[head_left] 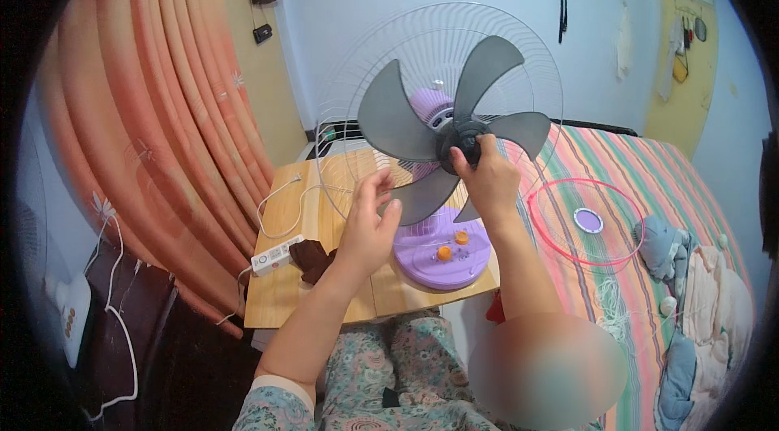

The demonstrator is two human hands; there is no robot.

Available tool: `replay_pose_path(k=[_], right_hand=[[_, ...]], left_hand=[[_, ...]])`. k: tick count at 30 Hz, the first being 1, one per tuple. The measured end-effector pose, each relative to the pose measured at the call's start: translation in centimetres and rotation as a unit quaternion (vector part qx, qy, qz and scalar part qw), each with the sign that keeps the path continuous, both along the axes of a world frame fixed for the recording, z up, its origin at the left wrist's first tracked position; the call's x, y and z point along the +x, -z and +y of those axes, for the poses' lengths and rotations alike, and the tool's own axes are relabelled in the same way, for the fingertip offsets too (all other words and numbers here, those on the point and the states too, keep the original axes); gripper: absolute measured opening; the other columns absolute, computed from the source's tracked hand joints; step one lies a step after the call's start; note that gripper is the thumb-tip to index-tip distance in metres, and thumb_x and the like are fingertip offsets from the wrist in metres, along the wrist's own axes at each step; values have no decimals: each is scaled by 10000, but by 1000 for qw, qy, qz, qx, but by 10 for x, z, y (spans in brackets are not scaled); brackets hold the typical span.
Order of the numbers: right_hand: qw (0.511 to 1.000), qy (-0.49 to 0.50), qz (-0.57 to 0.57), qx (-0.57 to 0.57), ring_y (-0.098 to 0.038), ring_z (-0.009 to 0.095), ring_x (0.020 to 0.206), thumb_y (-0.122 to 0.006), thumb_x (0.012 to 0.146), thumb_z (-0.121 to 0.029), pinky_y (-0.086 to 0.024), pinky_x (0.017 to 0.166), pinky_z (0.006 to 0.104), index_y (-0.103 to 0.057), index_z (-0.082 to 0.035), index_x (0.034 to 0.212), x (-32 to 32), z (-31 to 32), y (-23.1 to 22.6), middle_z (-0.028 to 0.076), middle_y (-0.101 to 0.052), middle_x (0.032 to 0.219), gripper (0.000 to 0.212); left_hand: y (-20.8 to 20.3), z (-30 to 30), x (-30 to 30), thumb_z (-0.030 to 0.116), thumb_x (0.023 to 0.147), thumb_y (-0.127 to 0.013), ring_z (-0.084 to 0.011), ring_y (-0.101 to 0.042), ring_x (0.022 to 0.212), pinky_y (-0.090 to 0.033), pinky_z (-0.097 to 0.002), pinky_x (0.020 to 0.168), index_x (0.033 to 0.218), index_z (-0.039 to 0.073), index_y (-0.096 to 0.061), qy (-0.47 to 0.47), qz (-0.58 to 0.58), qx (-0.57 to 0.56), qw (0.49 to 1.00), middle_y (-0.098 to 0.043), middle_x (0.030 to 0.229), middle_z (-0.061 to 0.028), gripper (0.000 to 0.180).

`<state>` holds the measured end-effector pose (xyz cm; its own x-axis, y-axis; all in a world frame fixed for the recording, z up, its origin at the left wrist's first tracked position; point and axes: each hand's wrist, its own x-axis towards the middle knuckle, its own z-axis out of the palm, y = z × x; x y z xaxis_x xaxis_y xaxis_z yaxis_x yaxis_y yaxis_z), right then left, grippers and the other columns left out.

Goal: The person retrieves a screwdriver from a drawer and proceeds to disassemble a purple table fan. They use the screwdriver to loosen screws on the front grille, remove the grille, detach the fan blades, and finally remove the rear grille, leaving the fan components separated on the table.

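A purple electric fan stands on a wooden table in front of me, its round base [442, 270] bearing two orange knobs. Its dark grey fan blade [397, 118] sits before the wire rear guard [341, 74]. My right hand [488, 181] has its thumb and fingers closed round the black hub [461, 139] at the blade's centre. Whether a separate nut is under those fingers cannot be told. My left hand [369, 224] is beside the lower left blade, its fingers apart and holding nothing; whether it touches the blade is unclear.
On the table [312, 301] lie a white power strip [274, 257], a brown cloth [312, 260] and a white cable. To the right, a striped bed [568, 301] bears the pink-rimmed front guard [588, 221] and crumpled clothes [706, 301]. Orange curtains [154, 106] hang at the left.
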<state>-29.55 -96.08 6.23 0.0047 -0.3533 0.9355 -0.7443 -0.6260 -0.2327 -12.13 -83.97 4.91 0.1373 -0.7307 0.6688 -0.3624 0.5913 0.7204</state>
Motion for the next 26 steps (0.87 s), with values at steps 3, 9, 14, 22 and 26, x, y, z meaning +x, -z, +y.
replay_pose_path(k=[3,9,14,22,26], right_hand=[[1000,-7,4,23,-615,283,522,-696,804,-377,-457,453,378,-537,-44,912,1,-1,1,118,-606,601,385],[999,-5,-14,43,-620,307,540,-690,812,-372,-473,479,385,-545,-41,936,-1,-3,1,128,-617,618,382],[998,-38,-31,43,-628,340,579,-678,831,-357,-476,501,400,-554,-33,972,0,-5,3,158,-639,681,375],[993,-85,-36,66,-644,360,690,-647,858,-340,-495,582,421,-528,-44,1047,-12,-19,10,176,-654,771,371],[980,-131,-64,136,-647,378,726,-627,875,-367,-500,616,439,-518,-49,1084,-12,-14,5,192,-660,819,396]], left_hand=[[3,-32,6,-1,876,-485,-194,-434,1240,-353,-311,1013,1332,5,-385,107,98,54,988,-453,1337,-109,467],[-25,-62,-8,49,865,-556,-167,-497,1177,-385,-308,984,1285,0,-477,219,135,210,943,-542,1266,-83,431],[-27,-77,-9,125,855,-622,-165,-572,1049,-438,-308,920,1192,-3,-572,195,65,164,965,-622,1153,-77,364],[-30,-71,-23,173,834,-589,-142,-547,1025,-427,-301,901,1169,-29,-569,132,-132,243,952,-609,1148,-49,393],[-33,-50,-42,183,815,-564,-275,-568,1034,-409,-300,912,1207,48,-554,-33,-166,126,978,-611,1166,-135,414]])
